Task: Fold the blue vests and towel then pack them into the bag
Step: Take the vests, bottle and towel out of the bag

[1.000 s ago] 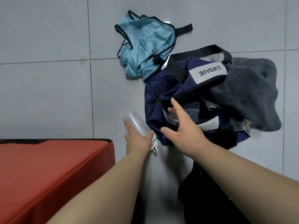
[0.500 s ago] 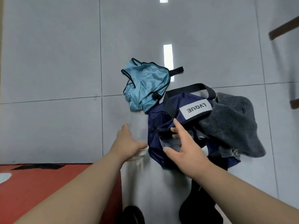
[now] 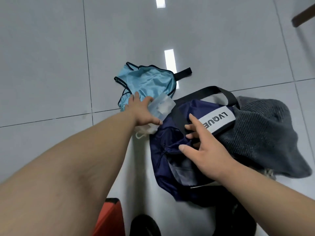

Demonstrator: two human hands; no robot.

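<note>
The left hand (image 3: pixel 141 114), gripping a clear pouch (image 3: pixel 162 106), has reached forward from beside the bag (image 3: pixel 161 167) to the crumpled vests (image 3: pixel 148 82) on the floor (image 3: pixel 51 65). The right hand (image 3: pixel 206 154) stays open over the bag, and the towel (image 3: pixel 264 133) drapes it. Nothing is folded yet.

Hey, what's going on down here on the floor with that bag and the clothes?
A person is sorting things around a navy LVQUE bag on the tiled floor. Their left hand grips a clear plastic container beside the bag, just over the blue vests, which lie crumpled and unfolded. Their right hand, fingers spread, is at the bag's open top. A grey towel is draped unfolded over the bag's right side.
</note>
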